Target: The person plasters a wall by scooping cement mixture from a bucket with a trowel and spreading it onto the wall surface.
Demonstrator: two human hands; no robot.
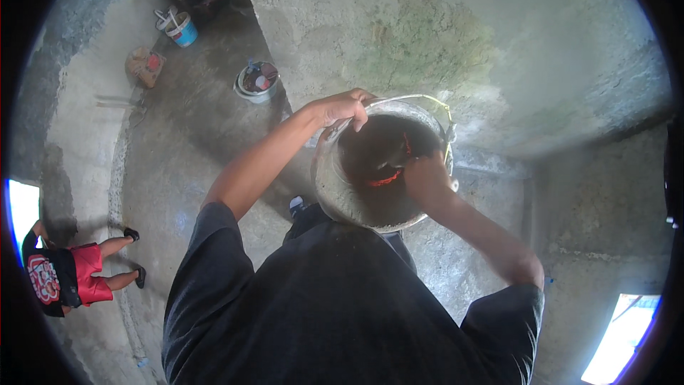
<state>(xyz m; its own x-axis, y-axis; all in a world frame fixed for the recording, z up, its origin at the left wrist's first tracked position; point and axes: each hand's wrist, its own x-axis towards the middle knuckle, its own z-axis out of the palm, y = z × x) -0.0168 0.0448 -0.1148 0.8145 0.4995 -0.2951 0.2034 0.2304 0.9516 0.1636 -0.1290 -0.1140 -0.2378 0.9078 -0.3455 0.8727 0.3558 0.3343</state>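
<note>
A cement-crusted bucket (329, 187) with a wire handle (429, 98) is held in front of my torso. My left hand (345, 108) is closed on its rim at the upper left, by the handle. My right hand (426, 177) reaches into the bucket from the right, its fingers hidden in shadow inside. Dark grey material (363, 142) shows within, with bright red-orange streaks (385, 180) near that hand; I cannot make out what they are.
Behind are a pail with tools (255, 94), a white-and-blue bucket (181, 31) and a paper sack (142, 68) on the concrete floor (178, 150). A person in red shorts (90, 271) is at the far left. A rough plastered wall (499, 36) rises ahead.
</note>
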